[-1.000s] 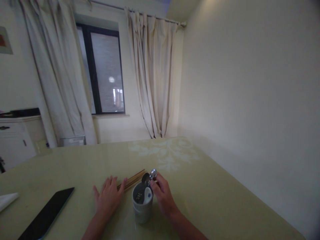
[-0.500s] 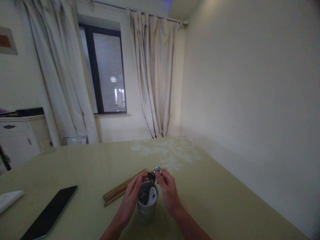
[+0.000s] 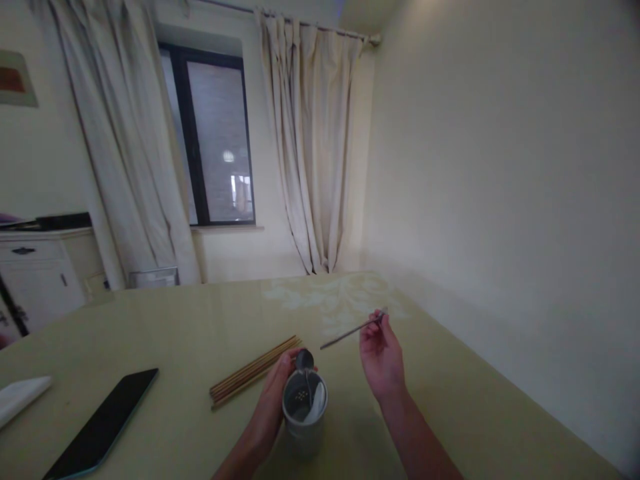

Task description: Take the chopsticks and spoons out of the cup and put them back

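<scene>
Right hand (image 3: 383, 353) pinches a metal utensil (image 3: 350, 331) by one end, long axis pointing left toward the utensil holder (image 3: 304, 420); left hand (image 3: 277, 393) curled around the holder's left side.

We count two hands: our left hand (image 3: 274, 399) at the one metal holder (image 3: 304, 421), our right hand (image 3: 382, 352) raised with one thin metal utensil (image 3: 353, 330). Two more utensils stand in the holder, a spoon (image 3: 304, 361) and a white piece (image 3: 317, 407). One bundle of chopsticks (image 3: 253, 371) lies on the one table (image 3: 190, 333); perhaps six or so, too blurred to count. One dark phone (image 3: 103, 423), one white napkin (image 3: 20, 395), one window (image 3: 210, 137), two curtains (image 3: 315, 147).
</scene>
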A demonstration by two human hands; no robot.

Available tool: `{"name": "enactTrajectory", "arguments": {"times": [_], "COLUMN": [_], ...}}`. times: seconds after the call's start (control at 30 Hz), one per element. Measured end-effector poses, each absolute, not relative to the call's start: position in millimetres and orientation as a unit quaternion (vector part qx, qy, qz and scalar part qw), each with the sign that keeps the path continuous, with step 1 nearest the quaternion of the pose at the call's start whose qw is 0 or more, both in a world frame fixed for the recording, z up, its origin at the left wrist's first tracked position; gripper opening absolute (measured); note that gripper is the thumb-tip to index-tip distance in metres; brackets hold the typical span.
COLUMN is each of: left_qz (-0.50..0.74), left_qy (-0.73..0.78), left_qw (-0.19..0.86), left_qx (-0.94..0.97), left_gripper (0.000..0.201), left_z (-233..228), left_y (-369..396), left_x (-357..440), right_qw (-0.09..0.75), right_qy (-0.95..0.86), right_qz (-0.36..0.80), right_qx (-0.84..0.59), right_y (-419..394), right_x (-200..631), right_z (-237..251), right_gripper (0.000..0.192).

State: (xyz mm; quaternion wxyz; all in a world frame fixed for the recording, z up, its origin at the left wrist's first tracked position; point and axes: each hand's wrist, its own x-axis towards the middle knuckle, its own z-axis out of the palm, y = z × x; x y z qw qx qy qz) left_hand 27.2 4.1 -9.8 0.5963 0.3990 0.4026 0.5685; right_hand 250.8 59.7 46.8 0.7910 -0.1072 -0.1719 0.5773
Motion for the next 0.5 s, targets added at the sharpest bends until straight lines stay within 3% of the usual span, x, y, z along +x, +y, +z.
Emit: {"name": "enactTrajectory", "arguments": {"times": [0.13, 0.27, 0.37, 0.5], "left_qz": [0.580, 0.609, 0.620, 0.527], "left_qy": [0.388, 0.416, 0.444, 0.483], "left_qw": [0.624, 0.610, 0.547, 0.397], "left_qx": [0.351, 0.291, 0.346, 0.576], "left_gripper": [0.080, 0.073, 0.066, 0.054], "left_z": [-12, -15, -16, -14], "left_y": [9, 19, 23, 25], "left_x": [34, 35, 25, 7], "right_qw": [0.763, 0.698, 0.643, 0.613], "right_qy": [-0.097, -0.131, -0.187, -0.233], "right_qz": [0.630, 0.693, 0.732, 0.748], "right_qx": [-0.104, -0.121, -0.123, -0.101], "right_y": [71, 71, 67, 61], "right_x": [247, 220, 200, 189], "right_z": [28, 6, -4, -4], "right_gripper": [0.012, 0.007, 0.007, 0.016]}}
